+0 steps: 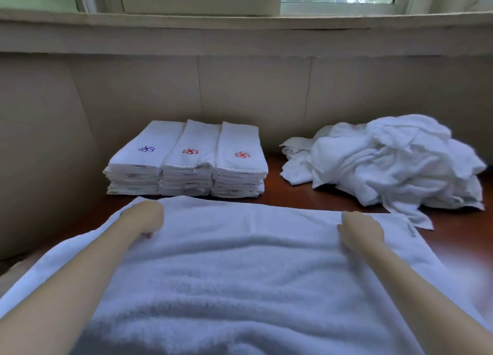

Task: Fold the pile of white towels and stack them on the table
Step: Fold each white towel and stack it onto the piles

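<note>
No lettering is legible; the folded towels [234,138] bear only pinwheel emblems [190,151], one purple, two red.

The bench [293,197] is dark red-brown wood and stands against the wall. At the back on the left sit three stacks of folded towels [186,167], side by side and touching. At the back on the right lies a messy heap of towels [386,162]. A big white towel [240,261] lies spread across the front, covering most of the wood there.
</note>
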